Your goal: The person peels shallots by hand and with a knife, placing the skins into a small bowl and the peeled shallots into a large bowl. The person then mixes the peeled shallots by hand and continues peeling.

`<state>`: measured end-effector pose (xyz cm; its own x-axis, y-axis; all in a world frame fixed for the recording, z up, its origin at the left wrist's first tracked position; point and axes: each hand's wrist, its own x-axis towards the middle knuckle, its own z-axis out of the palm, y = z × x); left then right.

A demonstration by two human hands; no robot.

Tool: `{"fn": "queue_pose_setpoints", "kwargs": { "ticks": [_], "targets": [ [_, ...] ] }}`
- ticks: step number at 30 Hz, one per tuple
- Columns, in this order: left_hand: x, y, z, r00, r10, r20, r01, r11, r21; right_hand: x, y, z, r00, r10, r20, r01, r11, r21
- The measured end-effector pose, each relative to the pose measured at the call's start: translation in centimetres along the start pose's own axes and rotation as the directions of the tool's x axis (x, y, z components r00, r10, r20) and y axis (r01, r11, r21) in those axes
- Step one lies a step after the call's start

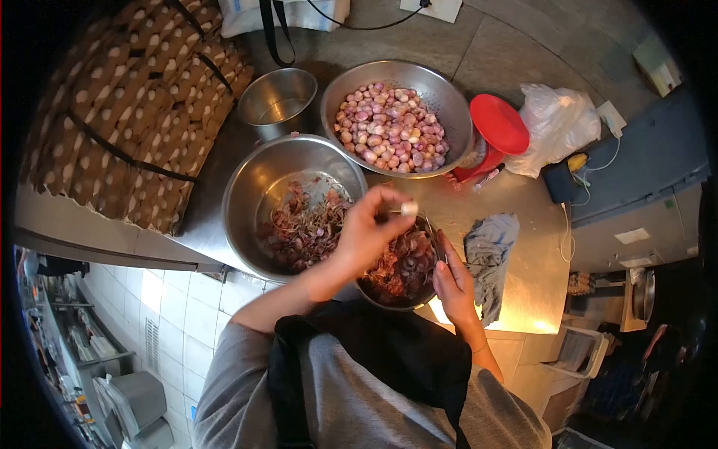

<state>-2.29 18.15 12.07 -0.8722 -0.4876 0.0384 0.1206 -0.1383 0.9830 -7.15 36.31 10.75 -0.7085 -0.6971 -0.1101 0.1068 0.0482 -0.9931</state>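
Observation:
My left hand (pixel 368 232) pinches a pale shallot (pixel 408 208) between thumb and fingertips, above a bowl (pixel 389 305) of reddish onion skins. At the right side of that bowl, my right hand (pixel 453 283) is closed around what looks like a small knife (pixel 431 233); its thin metal blade points up toward the shallot, and the handle is hidden in the fingers. Beyond both hands, a perforated steel colander (pixel 456 112) holds many pink-purple shallots (pixel 393 127). A large steel basin (pixel 243 187) on the left contains dry skins and trimmings (pixel 303 224).
Strapped egg trays (pixel 127 112) are stacked at left. A steel pot (pixel 278 101) stands behind the basin. To the right are a red dish (pixel 499 123) on a red base, a white plastic bag (pixel 557 127) and a grey cloth (pixel 490 258) near the counter's edge.

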Motion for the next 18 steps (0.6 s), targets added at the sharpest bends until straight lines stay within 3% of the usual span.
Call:
{"fn": "queue_pose_setpoints", "kwargs": {
  "ticks": [1, 4, 6, 7, 9, 10, 13, 16, 18],
  "targets": [
    [1.6, 0.8, -0.3, 0.997, 0.082, -0.009, -0.080, 0.988, 0.136, 0.0, 0.3, -0.1, 1.000, -0.008, 0.006, 0.009, 1.000, -0.021],
    [5.8, 4.6, -0.9, 0.984, 0.180, -0.017, -0.180, 0.984, 0.010, 0.2, 1.0, -0.4, 0.999, -0.040, 0.021, 0.042, 0.998, -0.054],
    [7.3, 7.5, -1.7, 0.947, 0.317, -0.047, -0.315, 0.948, 0.050, 0.2, 0.9, -0.2, 0.999, -0.040, 0.026, 0.041, 0.999, -0.034],
    [7.7, 8.5, -2.2, 0.920, 0.386, -0.067, -0.390, 0.919, -0.063, 0.1, 0.9, -0.1, 0.999, -0.031, 0.029, 0.032, 0.999, -0.026],
    [7.8, 9.9, -3.7, 0.888, 0.448, -0.102, -0.454, 0.890, -0.040, 0.0, 1.2, -0.2, 0.999, 0.011, 0.040, -0.010, 1.000, -0.020],
    [7.5, 10.2, -4.4, 0.898, 0.429, -0.102, -0.433, 0.901, -0.025, 0.0, 1.4, -0.3, 0.999, 0.027, 0.044, -0.027, 0.999, -0.017],
    [7.8, 7.9, -7.8, 0.925, 0.374, -0.074, -0.345, 0.904, 0.254, 0.1, 1.5, -0.1, 0.996, 0.062, 0.057, -0.063, 0.998, 0.004],
    [8.2, 2.5, -12.7, 0.987, 0.097, 0.131, -0.138, 0.927, 0.350, 0.3, 0.9, 0.2, 0.993, 0.090, 0.073, -0.094, 0.994, 0.050],
    [8.3, -1.7, -15.9, 0.975, -0.184, 0.127, 0.064, 0.773, 0.631, 0.5, 1.0, 0.1, 0.993, 0.086, 0.075, -0.088, 0.996, 0.019]
  ]
}}
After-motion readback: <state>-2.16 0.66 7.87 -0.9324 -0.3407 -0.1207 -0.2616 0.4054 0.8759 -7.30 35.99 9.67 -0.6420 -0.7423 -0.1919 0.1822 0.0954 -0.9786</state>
